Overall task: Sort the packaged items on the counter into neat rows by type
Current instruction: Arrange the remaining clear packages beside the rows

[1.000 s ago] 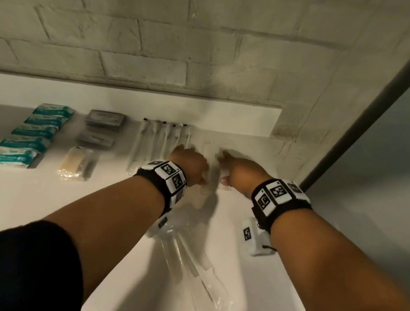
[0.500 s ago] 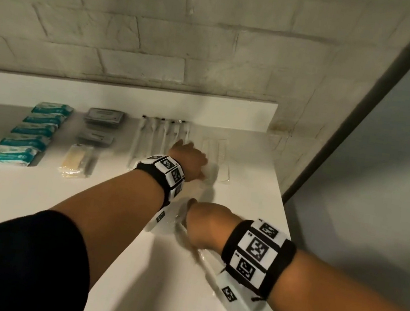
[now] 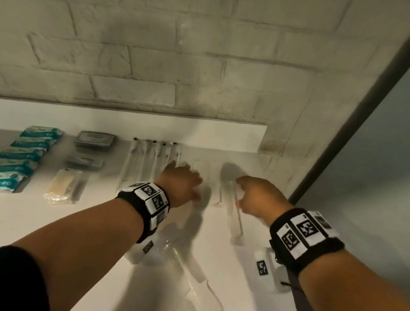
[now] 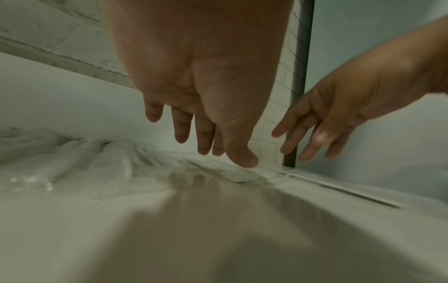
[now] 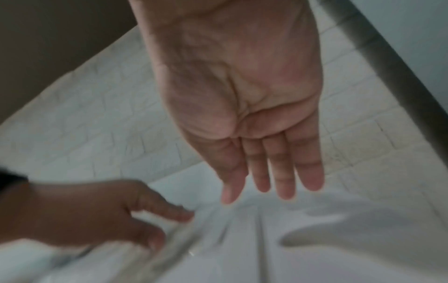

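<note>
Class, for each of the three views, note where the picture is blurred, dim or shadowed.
Head view: dim light, clear packets hard to see, arm shadows on the counter. Left wrist view: left hand sharp, foreground smeared and shadowed. Right wrist view: motion blur throughout, right hand soft.

Dim light, whitish brick wall [image 3: 139, 50] behind white counter [image 3: 7, 220] with a low white upstand [image 3: 99, 121] along the wall's base, dark post [image 3: 379, 92] at wall's right end, grey-blue panel [image 3: 405, 168] beyond it.
</note>
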